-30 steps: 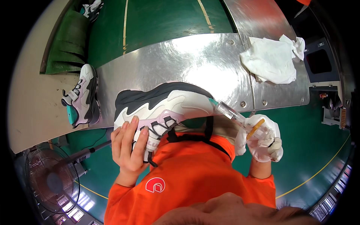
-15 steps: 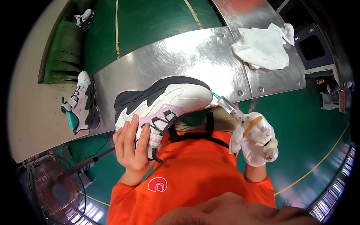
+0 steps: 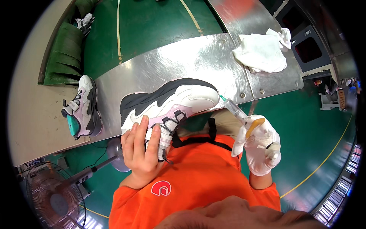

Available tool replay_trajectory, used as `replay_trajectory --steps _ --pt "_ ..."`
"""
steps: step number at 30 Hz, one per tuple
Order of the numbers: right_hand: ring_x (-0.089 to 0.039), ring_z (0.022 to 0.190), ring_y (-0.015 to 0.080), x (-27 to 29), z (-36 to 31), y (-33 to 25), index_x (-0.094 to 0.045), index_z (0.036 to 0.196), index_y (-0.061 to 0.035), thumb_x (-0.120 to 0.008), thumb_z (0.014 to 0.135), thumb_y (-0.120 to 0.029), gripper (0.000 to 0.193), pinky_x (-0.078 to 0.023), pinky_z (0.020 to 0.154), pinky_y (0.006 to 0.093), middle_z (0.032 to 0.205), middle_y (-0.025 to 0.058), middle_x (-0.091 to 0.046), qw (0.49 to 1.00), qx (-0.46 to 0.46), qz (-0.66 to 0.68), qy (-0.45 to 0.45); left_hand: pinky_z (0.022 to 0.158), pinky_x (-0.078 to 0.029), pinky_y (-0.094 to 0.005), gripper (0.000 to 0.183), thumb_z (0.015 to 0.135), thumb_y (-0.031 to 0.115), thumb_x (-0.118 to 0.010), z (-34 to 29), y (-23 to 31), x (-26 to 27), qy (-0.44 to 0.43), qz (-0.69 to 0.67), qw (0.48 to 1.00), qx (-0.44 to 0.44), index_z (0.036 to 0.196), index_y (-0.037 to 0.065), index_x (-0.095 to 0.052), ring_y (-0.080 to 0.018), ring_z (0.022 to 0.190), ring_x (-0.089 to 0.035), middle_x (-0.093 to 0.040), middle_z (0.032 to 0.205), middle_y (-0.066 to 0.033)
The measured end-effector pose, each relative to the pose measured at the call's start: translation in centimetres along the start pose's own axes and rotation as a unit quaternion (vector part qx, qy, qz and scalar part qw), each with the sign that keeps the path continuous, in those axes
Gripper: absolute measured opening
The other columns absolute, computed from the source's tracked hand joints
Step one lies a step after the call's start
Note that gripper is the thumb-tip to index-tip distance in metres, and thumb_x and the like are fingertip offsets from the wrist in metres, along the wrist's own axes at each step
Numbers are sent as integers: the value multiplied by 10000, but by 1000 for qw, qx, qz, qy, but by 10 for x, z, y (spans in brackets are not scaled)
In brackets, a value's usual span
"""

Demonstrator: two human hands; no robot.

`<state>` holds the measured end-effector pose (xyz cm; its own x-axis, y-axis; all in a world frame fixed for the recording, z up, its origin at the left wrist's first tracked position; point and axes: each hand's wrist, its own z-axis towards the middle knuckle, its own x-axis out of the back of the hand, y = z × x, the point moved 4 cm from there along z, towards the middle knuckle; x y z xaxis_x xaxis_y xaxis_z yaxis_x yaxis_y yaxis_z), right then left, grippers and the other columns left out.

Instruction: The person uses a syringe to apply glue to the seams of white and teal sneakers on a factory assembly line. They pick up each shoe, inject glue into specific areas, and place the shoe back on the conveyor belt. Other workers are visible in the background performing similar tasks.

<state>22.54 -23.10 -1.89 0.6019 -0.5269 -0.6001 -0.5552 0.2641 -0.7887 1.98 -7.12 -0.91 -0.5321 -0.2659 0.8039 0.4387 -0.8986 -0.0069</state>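
Note:
A white, lilac and black sneaker (image 3: 190, 100) lies tilted on its side over the metal bench edge, its toe to the right and its black sole facing away from me. My bare left hand (image 3: 142, 150) is closed round its upper near the laces and heel. In a white glove, my right hand (image 3: 261, 145) grips a clear syringe (image 3: 236, 111) with a green needle tip and a yellowish band at its rear end. That tip touches, or nearly touches, the toe where sole and upper meet. Folded fingers partly hide the rear of the syringe.
A matching sneaker (image 3: 84, 107) stands at the left on the bench (image 3: 129, 72). Behind it another shoe (image 3: 85, 23) sits by a green flap curtain (image 3: 63, 53) and the green belt (image 3: 160, 23). A white cloth (image 3: 263, 53) lies at the back right; a fan (image 3: 57, 200) stands lower left.
The sneaker and my left hand have shifted slightly to the right. The syringe tip stays at the toe, moving a little along with it. Both grips look the same.

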Motion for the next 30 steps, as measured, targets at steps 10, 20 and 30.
replay_trajectory --steps 10,20,30 --pt "-650 842 222 0 7 9 -484 1268 139 -812 482 -6 864 -522 760 322 983 198 -640 979 66 -138 -137 802 -507 -398 614 564 95 -826 46 -14 8 -99 -72 992 18 1140 30 -622 -351 951 -603 -637 1195 -156" --pt "-680 765 210 15 36 30 -560 1202 55 -911 478 -148 829 -543 671 277 923 128 -681 918 153 -325 -171 752 -500 -356 552 547 87 -837 106 -37 -10 -180 -130 972 72 1063 55 -645 -285 832 -595 -688 1030 -102" --pt "-506 612 146 44 57 82 -555 1200 1 -903 577 -148 730 -471 586 260 917 82 -626 943 165 -187 -221 756 -470 -331 534 556 165 -866 145 -58 -37 -329 -146 925 123 1033 48 -656 -252 824 -602 -637 883 -82"
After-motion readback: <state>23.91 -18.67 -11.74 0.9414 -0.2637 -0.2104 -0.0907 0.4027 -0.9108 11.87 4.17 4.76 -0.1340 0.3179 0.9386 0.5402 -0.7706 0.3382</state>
